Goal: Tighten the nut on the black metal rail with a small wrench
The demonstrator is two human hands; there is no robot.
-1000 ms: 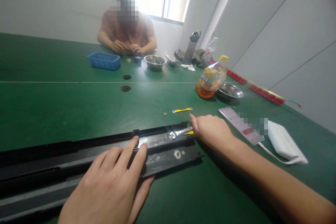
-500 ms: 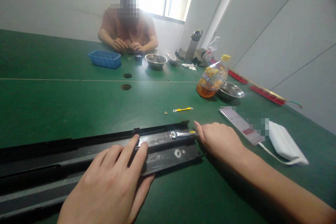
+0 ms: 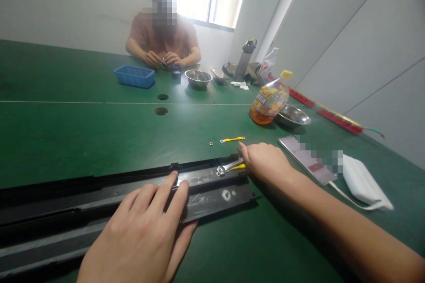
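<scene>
A long black channel-shaped rail (image 3: 209, 203) lies across the table on the left. My left hand (image 3: 142, 225) grips it, fingers over the top and thumb at the near edge. In my right hand (image 3: 265, 159), the fingers are closed round the handle of a silver wrench (image 3: 229, 166). The wrench's ring end sits on a fastener near the rail's right end. Beside the wrench, part of a yellow wire (image 3: 239, 166) shows inside the rail. Beyond the rail lie a second yellow wire with ring terminals (image 3: 233, 139) and a small brass-coloured nut (image 3: 210, 143).
To the right are a phone (image 3: 307, 161) and a white mask (image 3: 365, 181). Further back stand a drink bottle (image 3: 268, 99), metal bowls (image 3: 294, 116) (image 3: 198, 78) and a blue basket (image 3: 134, 76). A person (image 3: 162, 44) sits opposite, hands around a small object.
My right hand has swung the wrench handle away from me, towards the rail's far wall, uncovering more of the yellow wire. My left hand keeps its hold on the rail.
</scene>
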